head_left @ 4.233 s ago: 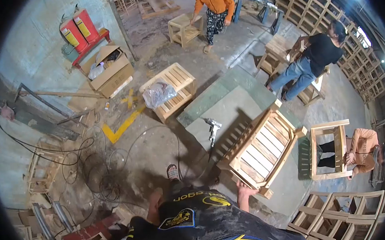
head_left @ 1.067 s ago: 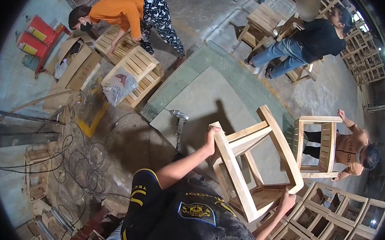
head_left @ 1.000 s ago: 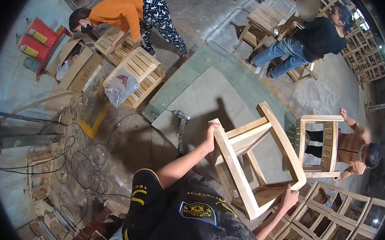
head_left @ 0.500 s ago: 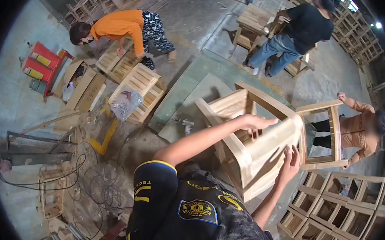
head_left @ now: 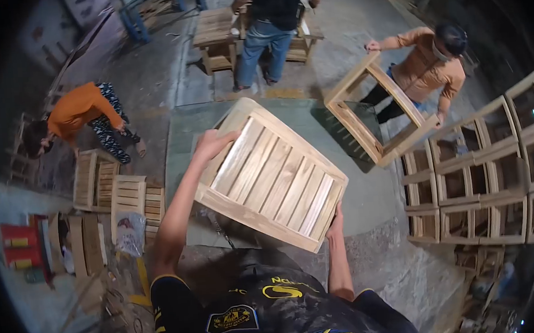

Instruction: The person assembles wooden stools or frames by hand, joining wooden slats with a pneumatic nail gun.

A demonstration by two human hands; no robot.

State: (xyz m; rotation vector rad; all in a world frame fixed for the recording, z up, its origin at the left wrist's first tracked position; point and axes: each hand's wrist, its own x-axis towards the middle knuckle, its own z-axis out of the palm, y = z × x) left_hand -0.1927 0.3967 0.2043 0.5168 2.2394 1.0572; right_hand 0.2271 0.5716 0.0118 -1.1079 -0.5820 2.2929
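A wooden piece with a slatted face (head_left: 274, 178) is held tilted in front of my body, slats toward me. My left hand (head_left: 216, 144) grips its upper left edge, fingers over the frame. At its lower right edge is my right hand (head_left: 336, 222), closed against the side, its fingertips partly hidden behind the wood. Beneath the piece lies a green mat (head_left: 184, 135) on the floor. A metal tool (head_left: 217, 227), partly hidden, shows just below the left part of the piece.
A person in tan (head_left: 430, 62) holds an open wooden frame (head_left: 381, 112) at the right. Another in black (head_left: 274, 5) stands ahead, a third in orange (head_left: 80, 108) bends at the left by slatted pieces (head_left: 127, 198). Stacked wooden frames (head_left: 477, 164) stand at right.
My view has turned right. The wooden piece is now tilted with its slatted face toward me, and my hands are at its opposite edges. The person in tan has lifted or turned their frame.
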